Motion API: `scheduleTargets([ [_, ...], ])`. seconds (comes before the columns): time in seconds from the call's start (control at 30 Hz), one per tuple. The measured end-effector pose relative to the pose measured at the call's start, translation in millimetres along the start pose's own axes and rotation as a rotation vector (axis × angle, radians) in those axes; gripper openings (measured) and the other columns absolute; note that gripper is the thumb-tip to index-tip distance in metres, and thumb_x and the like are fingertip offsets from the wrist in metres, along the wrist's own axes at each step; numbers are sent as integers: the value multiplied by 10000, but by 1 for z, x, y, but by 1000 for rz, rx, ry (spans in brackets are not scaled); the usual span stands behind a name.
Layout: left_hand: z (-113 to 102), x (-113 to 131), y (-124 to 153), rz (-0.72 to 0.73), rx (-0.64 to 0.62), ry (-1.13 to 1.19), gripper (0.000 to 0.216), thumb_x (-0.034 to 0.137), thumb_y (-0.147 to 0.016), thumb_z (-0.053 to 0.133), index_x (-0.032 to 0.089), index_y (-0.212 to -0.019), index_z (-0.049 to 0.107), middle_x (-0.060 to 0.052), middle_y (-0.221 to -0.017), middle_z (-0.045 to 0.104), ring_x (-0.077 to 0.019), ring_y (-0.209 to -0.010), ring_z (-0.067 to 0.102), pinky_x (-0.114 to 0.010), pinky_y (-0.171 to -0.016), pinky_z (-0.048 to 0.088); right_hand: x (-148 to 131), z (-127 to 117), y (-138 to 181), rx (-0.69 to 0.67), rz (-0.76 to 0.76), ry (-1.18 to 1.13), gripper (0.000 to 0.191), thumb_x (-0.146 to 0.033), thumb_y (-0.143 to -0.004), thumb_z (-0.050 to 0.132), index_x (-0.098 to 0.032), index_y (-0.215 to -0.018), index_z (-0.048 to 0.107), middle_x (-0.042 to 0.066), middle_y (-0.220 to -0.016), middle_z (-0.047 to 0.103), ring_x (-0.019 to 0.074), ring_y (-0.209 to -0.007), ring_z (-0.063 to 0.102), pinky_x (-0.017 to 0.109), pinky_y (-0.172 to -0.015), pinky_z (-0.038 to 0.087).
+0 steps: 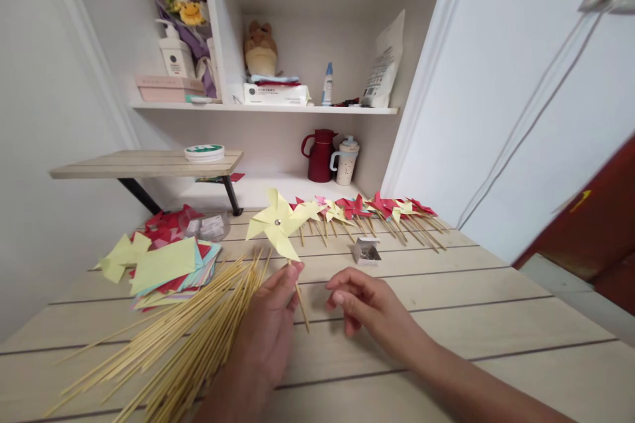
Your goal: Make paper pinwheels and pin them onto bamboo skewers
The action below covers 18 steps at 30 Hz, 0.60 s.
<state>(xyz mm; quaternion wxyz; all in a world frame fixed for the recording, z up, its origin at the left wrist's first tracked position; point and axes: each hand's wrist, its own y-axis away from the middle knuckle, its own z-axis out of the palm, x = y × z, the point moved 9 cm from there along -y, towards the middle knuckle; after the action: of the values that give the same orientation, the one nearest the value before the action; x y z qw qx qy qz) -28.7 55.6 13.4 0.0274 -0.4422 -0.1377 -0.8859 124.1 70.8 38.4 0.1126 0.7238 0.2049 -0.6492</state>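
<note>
My left hand (274, 317) pinches the wooden stick of a yellow paper pinwheel (278, 228), which is held upright with a shiny pin at its centre. The stick's lower end shows below my fingers. To its right, my right hand (364, 301) hovers over the table with curled fingers parted and nothing visible in them. A spread bundle of thin wooden sticks (198, 330) lies left of my left hand. Beyond my right hand stands a small open box of metal pins (367, 252). A row of finished pinwheels (357, 208) lies at the back.
Stacked coloured paper sheets (169, 268) and a clear plastic box (211, 226) lie at left. Above them stands a small raised shelf (149, 164) bearing a roll of tape (204, 153). A red jug (321, 157) and a cup (347, 162) stand at the back.
</note>
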Motion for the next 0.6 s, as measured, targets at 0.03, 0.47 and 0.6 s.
scheduleTargets([
  [0.03, 0, -1, -1, 2, -4, 11, 317, 398, -593, 868, 210, -826, 766, -21, -1011, 685, -132, -918, 555, -250, -807, 420, 1, 6, 1, -21, 24, 3, 349, -509, -869, 591, -182, -993, 598, 7, -748, 661, 80, -458, 529, 211, -457, 428],
  [0.47, 11, -11, 1, 51, -89, -143, 326, 460, -700, 779, 192, -884, 763, -51, -984, 700, -184, -989, 594, -301, -890, 441, 7, 28, 3, -20, -7, 296, 197, -208, -825, 579, -180, -632, 552, -51, -521, 544, 80, -483, 428, 200, -492, 312],
  [0.6, 14, -1, 3, 165, -106, -288, 331, 468, -730, 750, 207, -934, 769, -77, -1140, 709, -237, -1182, 564, -350, -1044, 385, 0, 19, 2, -33, 12, 359, 198, -206, -830, 572, -174, -634, 576, -47, -509, 554, 79, -476, 427, 195, -490, 316],
])
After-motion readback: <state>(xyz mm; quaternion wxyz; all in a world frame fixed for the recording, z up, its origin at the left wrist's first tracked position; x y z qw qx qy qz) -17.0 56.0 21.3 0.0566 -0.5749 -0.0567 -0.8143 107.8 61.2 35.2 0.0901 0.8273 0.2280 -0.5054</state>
